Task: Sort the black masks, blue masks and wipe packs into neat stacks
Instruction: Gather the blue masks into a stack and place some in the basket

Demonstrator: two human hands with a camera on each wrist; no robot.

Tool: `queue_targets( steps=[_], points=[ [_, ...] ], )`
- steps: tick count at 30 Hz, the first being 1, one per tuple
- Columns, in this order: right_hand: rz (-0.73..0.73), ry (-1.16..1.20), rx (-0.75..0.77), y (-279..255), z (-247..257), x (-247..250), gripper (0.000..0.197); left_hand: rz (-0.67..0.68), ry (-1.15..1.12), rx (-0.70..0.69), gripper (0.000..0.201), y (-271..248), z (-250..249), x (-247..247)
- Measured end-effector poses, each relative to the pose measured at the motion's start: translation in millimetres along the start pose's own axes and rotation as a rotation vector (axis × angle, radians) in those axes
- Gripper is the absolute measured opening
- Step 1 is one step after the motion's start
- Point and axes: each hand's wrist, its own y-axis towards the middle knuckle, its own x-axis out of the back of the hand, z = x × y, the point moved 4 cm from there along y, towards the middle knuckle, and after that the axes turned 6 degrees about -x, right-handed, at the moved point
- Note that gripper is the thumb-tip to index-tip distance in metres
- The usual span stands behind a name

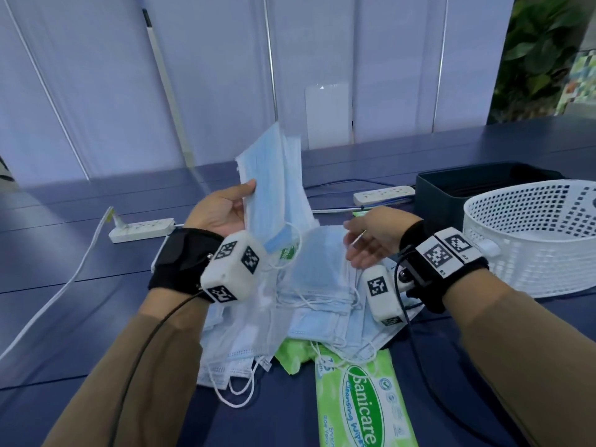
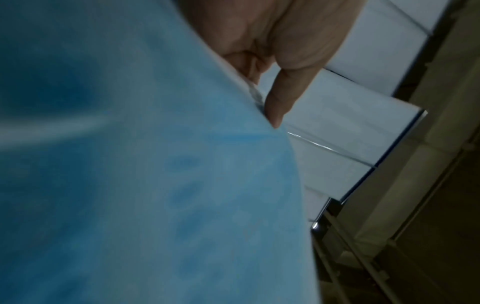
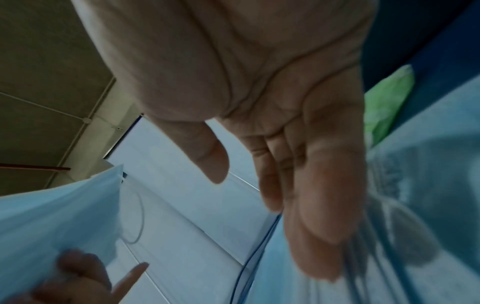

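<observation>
Left hand (image 1: pixel 222 209) gripping a bundle of blue masks (image 1: pixel 277 175), raised upright above the table (image 1: pixel 80 269). Right hand (image 1: pixel 371 241) released, fingers straight, palm up over the loose mask heap (image 1: pixel 322 304). Wipe pack (image 1: pixel 354 404) at near edge, cut off by the frame. White basket (image 1: pixel 532 240) and dark bin (image 1: pixel 451 191) to the right. Free tabletop left of the heap, up to the power strip (image 1: pixel 142 230). Black masks not made out. Left wrist view mostly filled by blurred blue fabric.

Loose masks (image 1: pixel 317 304) lie heaped on the table (image 1: pixel 64 272), wipe pack (image 1: pixel 358 404) before them, basket (image 1: pixel 535 240) to the right
</observation>
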Motion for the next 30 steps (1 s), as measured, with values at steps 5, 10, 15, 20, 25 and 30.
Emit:
queue_targets(
  steps=[5,10,15,20,25,30],
  points=[
    [-0.060,-0.203,-0.035,9.2,-2.3,-4.6,0.036,0.045,0.274,0.179,0.011,-4.7,39.6,-9.4],
    [-0.103,-0.298,-0.063,7.2,-0.3,-7.1,0.029,0.088,0.643,0.192,0.045,10.7,72.3,-1.4],
    [-0.107,-0.289,-0.044,3.4,1.0,-10.8,0.034,0.135,0.766,0.143,0.024,12.3,74.9,-7.8],
    [-0.125,-0.152,-0.045,5.0,-0.2,-12.2,0.031,0.096,0.693,0.097,0.035,16.3,76.7,-4.2],
    [-0.140,-0.069,-0.004,6.9,4.0,-9.1,0.017,0.046,0.635,0.002,0.018,14.6,66.0,-6.6],
    [-0.141,-0.074,0.001,6.9,0.1,-8.4,0.017,0.075,0.332,-0.090,0.010,8.6,31.3,-13.0]
  ],
)
